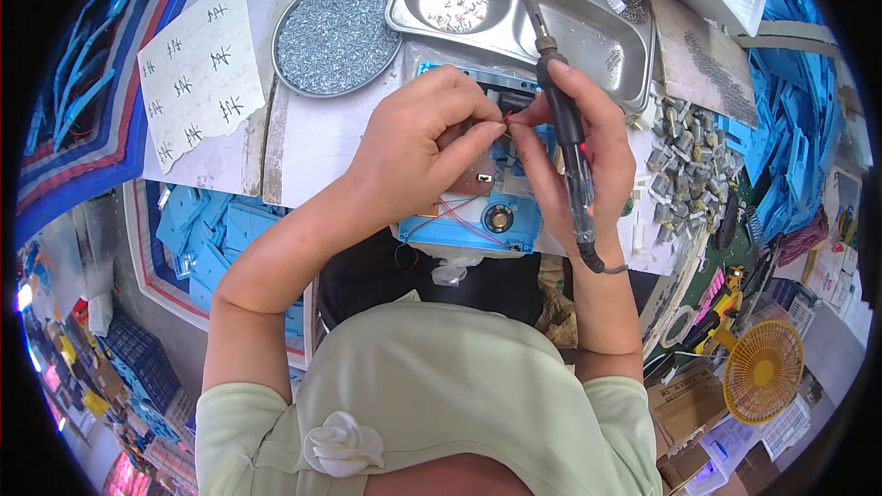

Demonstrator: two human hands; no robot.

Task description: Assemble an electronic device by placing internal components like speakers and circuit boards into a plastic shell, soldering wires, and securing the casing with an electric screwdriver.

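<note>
Blue plastic housing [478, 220] flat on the white worktop [322, 142], close to the near edge, right in front of the body; round black speaker [499, 218] set into its near side, thin red wires [459, 211] trailing across it. Mostly covered by both hands.

Left hand [418, 142] arched over the housing from the left, wrist bent, knuckles up, thumb and forefinger pinched together on something small at the meeting point of the hands; exactly what, too small to tell. Left forearm slanting in from the lower left.

Right hand [579, 142] coming in from the right, forearm nearly upright in the picture, fingers wrapped round a soldering iron [562, 119] held like a pen, its metal tip pointing away over the tray, its cord end by the wrist. Fingertips of this hand touching those of the left.

Beyond the hands: round dish of small screws [335, 35], compartmented steel tray [524, 9]. Left: handwritten paper sheet [197, 69]. Right: heap of small metal parts [684, 161]. Far lower right: yellow fan [763, 370].
</note>
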